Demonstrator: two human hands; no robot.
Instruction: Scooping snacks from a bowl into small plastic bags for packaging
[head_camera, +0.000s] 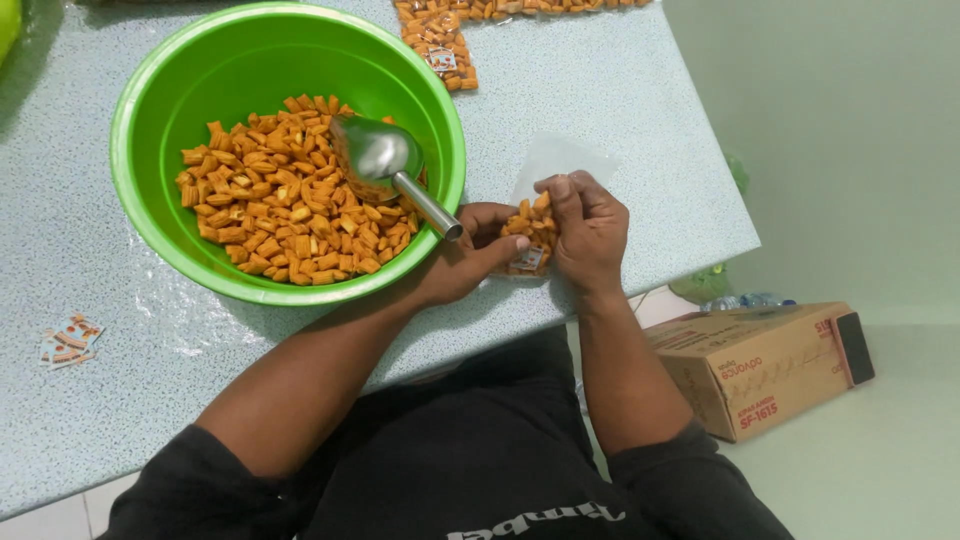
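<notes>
**A:** What is at the centre of the view?

**B:** A green plastic basin (160, 230) on a pale speckled table (620, 110), seen from above. It holds a wide heap of orange pillow-shaped snack pieces (270, 200), covering most of the bottom. A metal scoop (375, 155) lies on the heap, its handle resting on the basin's right rim.

**A:** And the hands?

**B:** Both are just right of the basin, at the table's near edge. The left hand (465, 255) and right hand (590, 230) are curled around one small clear plastic bag (545, 200). The fingers are closed on the bag's lower part, which is packed with orange pieces; the upper part stands empty above the right hand. Neither hand touches the scoop, though the left hand is right by its handle end.

**A:** How far along does the bagging look?

**B:** Partly done, I would judge. Filled bags of snacks (440, 40) lie beyond the basin at the table's far edge. The bag in hand looks filled but I cannot tell if it is sealed. Plenty remains in the basin.

**A:** Anything else?

**B:** A few small paper labels (70, 340) lie left of the basin. A cardboard box (770, 365) sits on the floor well to the basin's right.
</notes>
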